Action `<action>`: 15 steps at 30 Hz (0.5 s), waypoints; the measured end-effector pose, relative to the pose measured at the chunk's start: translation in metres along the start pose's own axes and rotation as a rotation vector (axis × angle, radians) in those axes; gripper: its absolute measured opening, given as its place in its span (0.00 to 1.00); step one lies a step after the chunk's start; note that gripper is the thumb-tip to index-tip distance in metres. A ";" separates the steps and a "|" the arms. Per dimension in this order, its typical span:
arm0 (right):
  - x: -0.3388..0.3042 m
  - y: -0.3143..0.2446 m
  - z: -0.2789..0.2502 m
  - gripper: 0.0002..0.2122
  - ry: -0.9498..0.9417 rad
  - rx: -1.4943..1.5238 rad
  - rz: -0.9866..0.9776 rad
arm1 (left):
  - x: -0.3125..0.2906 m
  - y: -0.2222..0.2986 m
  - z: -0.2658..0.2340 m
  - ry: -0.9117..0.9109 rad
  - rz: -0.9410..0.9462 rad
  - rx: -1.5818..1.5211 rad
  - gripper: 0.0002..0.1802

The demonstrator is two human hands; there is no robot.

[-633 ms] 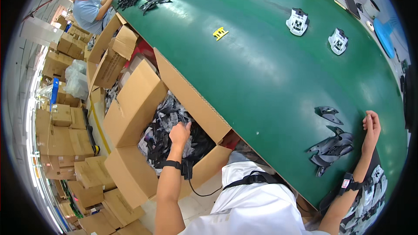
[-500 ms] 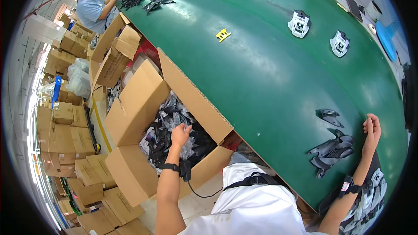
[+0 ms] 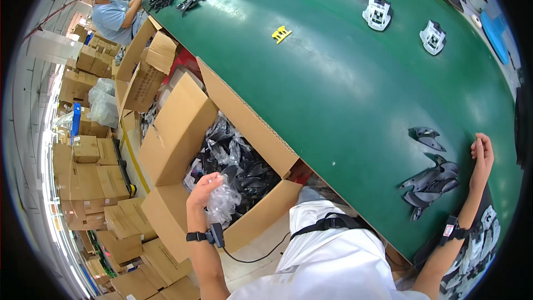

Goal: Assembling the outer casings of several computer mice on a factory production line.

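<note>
My left hand (image 3: 204,190) is above the open cardboard box (image 3: 265,209), its fingers pinched on a crumpled clear plastic bag (image 3: 224,203). A dark curved part shows at the bag's top edge; whether it is inside the bag I cannot tell. Beneath lie many black plastic parts (image 3: 258,175), some in clear wrapping. At the right, my right hand (image 3: 482,158) hovers at or rests on the green table (image 3: 333,105), fingers curled together with nothing visible in them. Beside it lie a small pile of dark grey curved shells (image 3: 430,180) and a single shell (image 3: 427,138).
White-and-black housings (image 3: 377,13) stand across the table's far side, with a yellow piece (image 3: 281,34) mid-table. Grey-white parts (image 3: 477,244) lie beside my right forearm. A co-worker (image 3: 114,14) sits far left near black parts. Stacked cartons (image 3: 91,178) fill the left; a cable (image 3: 255,251) trails from my left wrist.
My left hand has drawn back toward me and left, lifting the clear bag from the box. My right hand stays beside the shells, and the whole view has shifted slightly.
</note>
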State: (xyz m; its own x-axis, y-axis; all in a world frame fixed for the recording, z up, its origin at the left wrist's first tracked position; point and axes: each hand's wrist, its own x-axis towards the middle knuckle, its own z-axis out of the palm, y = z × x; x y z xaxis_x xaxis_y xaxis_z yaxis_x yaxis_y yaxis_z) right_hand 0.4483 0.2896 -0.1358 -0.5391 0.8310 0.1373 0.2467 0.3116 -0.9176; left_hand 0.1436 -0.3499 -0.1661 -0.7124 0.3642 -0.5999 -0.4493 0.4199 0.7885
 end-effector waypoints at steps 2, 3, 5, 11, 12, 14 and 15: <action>-0.003 0.003 -0.001 0.09 -0.005 -0.007 0.021 | -0.001 -0.005 -0.004 -0.015 0.031 -0.110 0.06; -0.002 0.004 -0.002 0.09 -0.011 -0.008 0.027 | 0.002 -0.007 -0.001 -0.014 0.034 -0.115 0.06; -0.002 0.006 -0.007 0.09 -0.017 -0.005 0.032 | 0.012 -0.011 0.007 -0.020 0.087 0.017 0.11; -0.002 0.001 -0.001 0.09 -0.004 -0.027 0.020 | 0.015 -0.066 -0.017 0.503 -0.118 0.959 0.21; 0.001 0.001 0.002 0.09 -0.019 -0.021 0.000 | 0.012 -0.065 -0.017 0.610 -0.183 0.975 0.20; 0.000 0.001 -0.003 0.09 -0.021 -0.015 0.024 | 0.015 -0.059 -0.014 0.628 -0.035 0.919 0.20; -0.001 -0.001 -0.003 0.09 -0.020 -0.011 0.048 | 0.018 -0.050 -0.011 0.643 0.113 0.859 0.21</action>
State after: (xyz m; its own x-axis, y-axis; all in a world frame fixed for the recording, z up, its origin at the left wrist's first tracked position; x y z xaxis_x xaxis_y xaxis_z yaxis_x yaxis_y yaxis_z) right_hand 0.4511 0.2902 -0.1339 -0.5427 0.8355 0.0859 0.2815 0.2773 -0.9186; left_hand 0.1471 -0.3730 -0.2148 -0.9882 0.0381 -0.1484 -0.0125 0.9454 0.3257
